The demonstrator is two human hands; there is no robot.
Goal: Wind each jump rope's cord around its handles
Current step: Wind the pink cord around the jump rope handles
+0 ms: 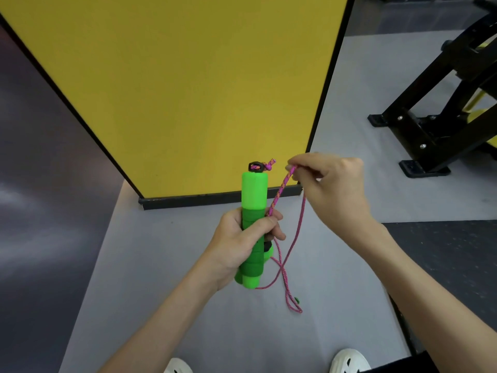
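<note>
Handles (254, 195) of a green jump rope stand upright, pressed together, in front of the lower edge of the yellow panel (188, 76). The left hand (242, 243) holds them, its grip closed round their darker green middle. A black cap (255, 167) with a pink knot (269, 165) tops the tall one, overlapping the panel's bottom strip.

The right hand (333, 184) hovers before the panel's lower right corner, its grip narrow, fingertips pinching the pink cord (281, 191). One strand runs taut from the left fingers up to that pinch. Another hangs down, crosses itself and ends in a slack loop over the grey floor (161, 265), nearer the person than the panel.

A black metal frame (435, 125) stands right of the panel. White shoes (349, 359) show at the bottom edge.
</note>
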